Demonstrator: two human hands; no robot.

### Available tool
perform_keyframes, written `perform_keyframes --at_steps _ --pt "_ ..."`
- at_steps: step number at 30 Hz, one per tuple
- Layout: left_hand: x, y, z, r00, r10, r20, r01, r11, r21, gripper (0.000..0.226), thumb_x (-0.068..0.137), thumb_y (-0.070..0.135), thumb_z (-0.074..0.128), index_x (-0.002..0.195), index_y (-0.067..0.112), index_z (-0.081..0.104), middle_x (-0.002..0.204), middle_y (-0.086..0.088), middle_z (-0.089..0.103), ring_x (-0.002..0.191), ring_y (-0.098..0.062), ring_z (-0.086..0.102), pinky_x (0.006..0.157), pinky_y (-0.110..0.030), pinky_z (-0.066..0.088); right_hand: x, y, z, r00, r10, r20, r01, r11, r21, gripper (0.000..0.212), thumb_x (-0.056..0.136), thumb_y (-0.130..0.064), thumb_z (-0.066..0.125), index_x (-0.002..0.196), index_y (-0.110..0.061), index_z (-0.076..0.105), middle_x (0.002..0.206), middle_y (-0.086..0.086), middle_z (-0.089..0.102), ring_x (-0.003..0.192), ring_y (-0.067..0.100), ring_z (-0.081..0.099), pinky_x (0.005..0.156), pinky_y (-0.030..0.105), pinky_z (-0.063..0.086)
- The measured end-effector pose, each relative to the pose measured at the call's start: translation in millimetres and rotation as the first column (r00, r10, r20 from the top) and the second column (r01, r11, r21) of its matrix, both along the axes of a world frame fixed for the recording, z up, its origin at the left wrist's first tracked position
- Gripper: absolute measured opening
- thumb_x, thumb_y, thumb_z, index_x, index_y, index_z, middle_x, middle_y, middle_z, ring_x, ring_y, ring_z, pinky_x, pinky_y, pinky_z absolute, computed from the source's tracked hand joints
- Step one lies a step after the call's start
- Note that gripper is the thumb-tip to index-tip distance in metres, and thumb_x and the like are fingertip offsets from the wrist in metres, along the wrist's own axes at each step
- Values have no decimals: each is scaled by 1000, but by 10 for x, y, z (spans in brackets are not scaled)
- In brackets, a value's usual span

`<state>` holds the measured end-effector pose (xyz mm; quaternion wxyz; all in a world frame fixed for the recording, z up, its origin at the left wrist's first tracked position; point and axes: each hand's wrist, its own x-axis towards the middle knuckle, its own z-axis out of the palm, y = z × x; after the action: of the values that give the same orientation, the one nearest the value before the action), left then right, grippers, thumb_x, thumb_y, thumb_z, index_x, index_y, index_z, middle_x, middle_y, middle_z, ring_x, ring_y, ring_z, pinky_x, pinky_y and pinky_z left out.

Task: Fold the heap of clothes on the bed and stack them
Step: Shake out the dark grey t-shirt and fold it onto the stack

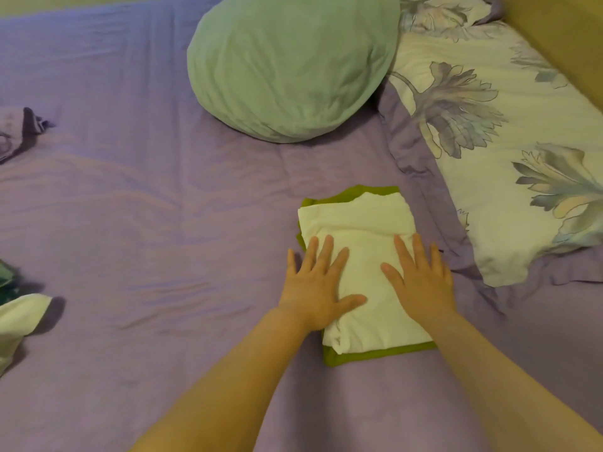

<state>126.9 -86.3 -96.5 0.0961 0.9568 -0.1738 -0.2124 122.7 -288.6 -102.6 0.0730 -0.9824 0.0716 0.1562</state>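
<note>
While the purple bed sheet point(163, 207) fills nearly the whole view, everything else can be placed from the green pillow point(290, 63) lying near its top edge. To the right of that pillow, and touching it, lies a floral pillow point(496, 151), cream with mauve and grey-blue flowers and a purple border. Straight below the green pillow, apart from it, sits the stack of 2 folded clothes: a white garment point(359, 223), folded into a neat rectangle with soft creases, lies on top of an olive-green garment point(375, 355) that shows only as a thin rim along the top, left and bottom edges. The left hand point(318, 283) lies flat on the white garment's left side, fingers straight and spread, thumb pointing inward. The right hand point(421, 278) lies flat on its right side, fingers likewise straight and spread. Far to the lower left of the green pillow, at the frame edge, lie 2 loose pieces: a pale crumpled cloth point(19, 321) and, above it, a purple patterned cloth point(19, 132).
</note>
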Motion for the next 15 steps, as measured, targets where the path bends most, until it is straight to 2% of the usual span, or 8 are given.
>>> perform_keyframes --at_steps 1,3,5,7,9,11,15 --pt "7 18 -12 1000 -3 -24 3 1000 15 101 64 86 -1 150 33 -14 156 2 -26 143 -23 -27 113 -57 -14 8 -4 -21 1000 -10 -27 10 1000 -13 70 89 -66 13 150 -34 -2 160 0 -3 146 32 0 116 50 11" --pt "27 29 2 998 4 -62 -3 1000 21 94 76 85 17 150 34 -11 157 2 -25 144 -22 -25 114 -58 -11 39 48 21 998 -29 -57 28 999 -19 67 93 -61 21 150 -36 -4 160 2 -5 145 31 -2 116 49 9" --pt "30 25 86 996 27 -84 -29 999 -31 86 85 74 33 152 33 -2 159 2 -18 145 -21 -20 115 -56 -9 69 129 133 995 -73 -69 73 997 -9 64 96 -55 30 151 -32 6 159 7 0 145 32 -1 115 49 9" --pt "-2 93 206 996 60 -63 -67 992 -103 75 90 62 43 152 31 12 161 -1 -2 147 -22 -7 116 -53 -4 85 235 279 998 -63 -18 63 998 -26 57 97 -42 41 149 -24 24 158 10 8 144 32 3 115 47 12" --pt "-58 307 345 993 111 -26 -114 985 -132 66 93 50 47 150 28 22 157 -3 18 144 -24 13 117 -49 5 111 423 418 998 13 64 -11 1000 -21 50 96 -30 45 144 -19 36 157 11 15 145 30 6 115 45 15" --pt "-134 642 463 984 176 -20 -177 979 -100 62 95 42 47 150 25 23 151 -4 31 139 -25 27 116 -45 14 136 717 559 992 94 83 -96 995 22 48 96 -27 45 143 -19 38 156 9 18 145 28 9 114 42 16" --pt "-363 1505 691 935 343 -96 -347 937 -39 64 97 35 45 153 24 15 147 -8 37 128 -31 43 101 -40 39 126 1533 783 967 241 80 -248 964 94 46 95 -26 45 141 -20 40 149 6 35 137 25 31 109 36 26"
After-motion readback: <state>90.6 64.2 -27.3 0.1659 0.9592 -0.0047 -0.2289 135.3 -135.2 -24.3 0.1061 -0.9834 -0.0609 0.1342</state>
